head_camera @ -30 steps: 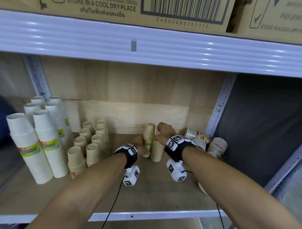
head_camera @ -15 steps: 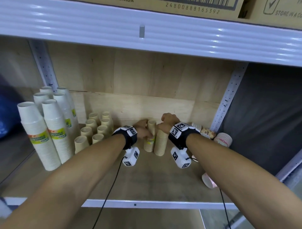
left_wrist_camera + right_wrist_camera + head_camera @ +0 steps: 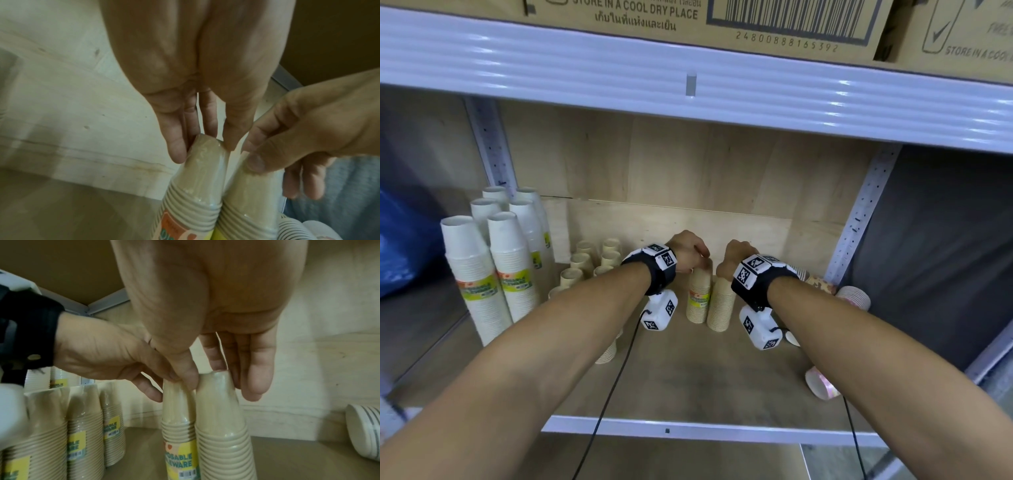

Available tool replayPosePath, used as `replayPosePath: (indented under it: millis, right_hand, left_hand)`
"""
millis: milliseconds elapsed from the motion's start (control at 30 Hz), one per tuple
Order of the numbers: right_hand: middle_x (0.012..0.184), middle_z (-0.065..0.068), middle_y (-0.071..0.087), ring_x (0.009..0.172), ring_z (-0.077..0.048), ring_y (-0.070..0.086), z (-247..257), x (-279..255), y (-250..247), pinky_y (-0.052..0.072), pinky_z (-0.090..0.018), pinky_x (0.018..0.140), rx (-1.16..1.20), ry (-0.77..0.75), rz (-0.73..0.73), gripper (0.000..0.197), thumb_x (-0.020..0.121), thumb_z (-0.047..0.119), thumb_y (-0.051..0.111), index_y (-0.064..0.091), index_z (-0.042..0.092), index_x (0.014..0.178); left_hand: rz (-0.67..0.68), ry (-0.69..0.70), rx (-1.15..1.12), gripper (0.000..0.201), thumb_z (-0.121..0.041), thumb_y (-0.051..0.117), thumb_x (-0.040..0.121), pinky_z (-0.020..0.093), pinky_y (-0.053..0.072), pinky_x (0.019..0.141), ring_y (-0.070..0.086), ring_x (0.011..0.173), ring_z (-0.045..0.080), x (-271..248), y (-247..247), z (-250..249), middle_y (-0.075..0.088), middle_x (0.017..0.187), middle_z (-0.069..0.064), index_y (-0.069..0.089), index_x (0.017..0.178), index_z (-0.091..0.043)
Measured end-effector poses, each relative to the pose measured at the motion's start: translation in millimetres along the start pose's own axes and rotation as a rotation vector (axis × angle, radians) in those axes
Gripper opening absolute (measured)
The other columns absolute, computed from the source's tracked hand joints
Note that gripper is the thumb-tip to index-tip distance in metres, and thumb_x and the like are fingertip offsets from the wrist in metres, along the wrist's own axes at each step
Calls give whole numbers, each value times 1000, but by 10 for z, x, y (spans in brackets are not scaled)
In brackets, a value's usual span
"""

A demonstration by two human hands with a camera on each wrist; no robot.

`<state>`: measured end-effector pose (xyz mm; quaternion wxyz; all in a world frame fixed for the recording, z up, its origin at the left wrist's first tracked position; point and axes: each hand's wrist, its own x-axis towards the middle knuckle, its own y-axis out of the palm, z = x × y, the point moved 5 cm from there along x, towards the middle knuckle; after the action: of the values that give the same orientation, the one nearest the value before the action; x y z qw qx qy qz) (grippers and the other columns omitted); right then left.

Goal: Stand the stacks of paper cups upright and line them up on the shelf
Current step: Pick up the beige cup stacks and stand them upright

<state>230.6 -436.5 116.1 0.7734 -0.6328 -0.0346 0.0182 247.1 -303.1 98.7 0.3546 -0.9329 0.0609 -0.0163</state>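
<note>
Two brown paper-cup stacks stand upright side by side mid-shelf. My left hand [image 3: 697, 255] pinches the top of the labelled stack [image 3: 699, 294], thumb on one side and fingers on the other; the left wrist view shows this left hand [image 3: 203, 146] on the labelled stack [image 3: 195, 186]. My right hand [image 3: 729, 260] pinches the top of the plain stack [image 3: 720, 305] right beside it. In the right wrist view the right hand [image 3: 218, 381] straddles the plain stack [image 3: 222, 426], which touches the labelled stack [image 3: 179, 426].
Tall white cup stacks [image 3: 482, 274] and several short brown stacks [image 3: 592, 260] stand at the left. Patterned stacks [image 3: 856, 296] lie on their sides at the right, one [image 3: 820, 382] near the front edge. The upper shelf beam [image 3: 688, 85] hangs low overhead.
My left hand has risen from the side of the labelled stack to its top. Both stacks remain upright and pressed together, with my right hand still on the plain one.
</note>
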Motion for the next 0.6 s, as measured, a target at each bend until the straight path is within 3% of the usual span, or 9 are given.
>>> replayPosePath:
  millis: [67,133,267,400,467,600]
  right_hand:
    - [69,-2,47,76,-22,53,17,-30,-17,40,-25,58,8,-17,22,27,88,22,60,43,8,73]
    - [67,-2,44,70,-20,53,9,-25,-17,36,-22,51,18,-15,34,31,89,23,58,41,8,68]
    - [82,-6,53,73,-23,55,-28,-43,-22,44,-27,63,44,-1,-9,25,83,30,64,50,10,86]
    - [95,-11,64,75,-24,58,-40,15,24,46,-28,63,24,32,-25,24,83,23,67,49,8,77]
    - [100,-11,64,84,-26,62,-26,45,53,45,-27,65,29,22,6,17,84,19,64,55,5,83]
    - [81,-6,50,79,-23,55,-47,64,74,36,-21,53,49,-1,32,31,84,20,61,38,11,66]
  left_hand:
    - [-4,0,18,30,-21,77,79,40,59,86,69,94,23,-4,2,-5,71,105,7,72,107,-13]
    - [-6,1,25,30,-21,76,80,39,59,87,69,94,22,0,6,-4,71,105,6,72,108,-12]
    - [-3,3,19,28,-19,76,80,39,60,84,70,88,22,12,15,6,71,103,7,72,107,-11]
    - [-6,6,20,28,-17,76,81,39,59,84,70,87,23,13,14,6,70,103,7,71,108,-11]
    - [-5,2,17,29,-17,76,81,39,59,84,71,88,24,12,15,7,70,102,7,71,108,-11]
    - [-7,3,9,30,-19,77,80,39,60,84,70,88,24,4,13,10,69,102,6,71,109,-11]
